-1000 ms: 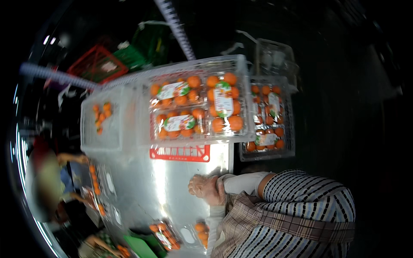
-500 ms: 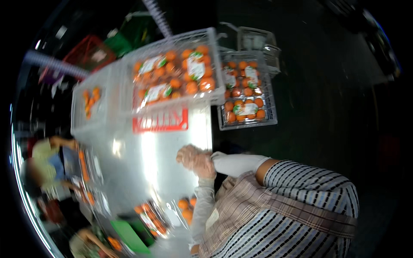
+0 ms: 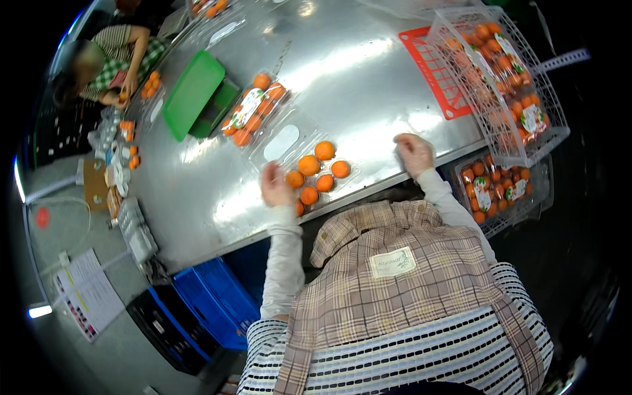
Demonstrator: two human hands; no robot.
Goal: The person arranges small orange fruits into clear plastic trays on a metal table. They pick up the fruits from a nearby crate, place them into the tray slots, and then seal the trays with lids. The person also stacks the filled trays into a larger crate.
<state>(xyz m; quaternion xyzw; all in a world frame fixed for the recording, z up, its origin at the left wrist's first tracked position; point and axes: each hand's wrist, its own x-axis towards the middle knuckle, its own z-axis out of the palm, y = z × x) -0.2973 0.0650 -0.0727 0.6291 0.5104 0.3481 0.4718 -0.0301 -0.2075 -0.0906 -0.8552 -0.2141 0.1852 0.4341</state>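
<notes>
An unlidded clear plastic clamshell [image 3: 332, 186] lies near the table's front edge, holding several oranges [image 3: 309, 164]. Its lid, with a white oval label [image 3: 282, 143], is folded back behind it. My left hand [image 3: 277, 186], somewhat blurred, is at the left side of these oranges. It looks open, fingers stretched forward, with nothing visible in it. My right hand [image 3: 415, 155] is over the table edge to the right, away from the clamshell. Its fingers are loosely bent and apart, holding nothing I can see. Farther back sits a closed, labelled clamshell of oranges [image 3: 257, 108].
Beside the closed pack stands a green bin [image 3: 192, 95]. A red plastic basket [image 3: 434, 72] and a clear crate of packed oranges [image 3: 559, 125] are at right, with another crate [image 3: 540, 191] lower. Blue crates [image 3: 217, 299] stand below the table. A co-worker [image 3: 108, 59] handles fruit across it.
The view has turned from the stacked crates toward the open clamshell. My hands, earlier together near the table edge, are now apart, the left beside the oranges.
</notes>
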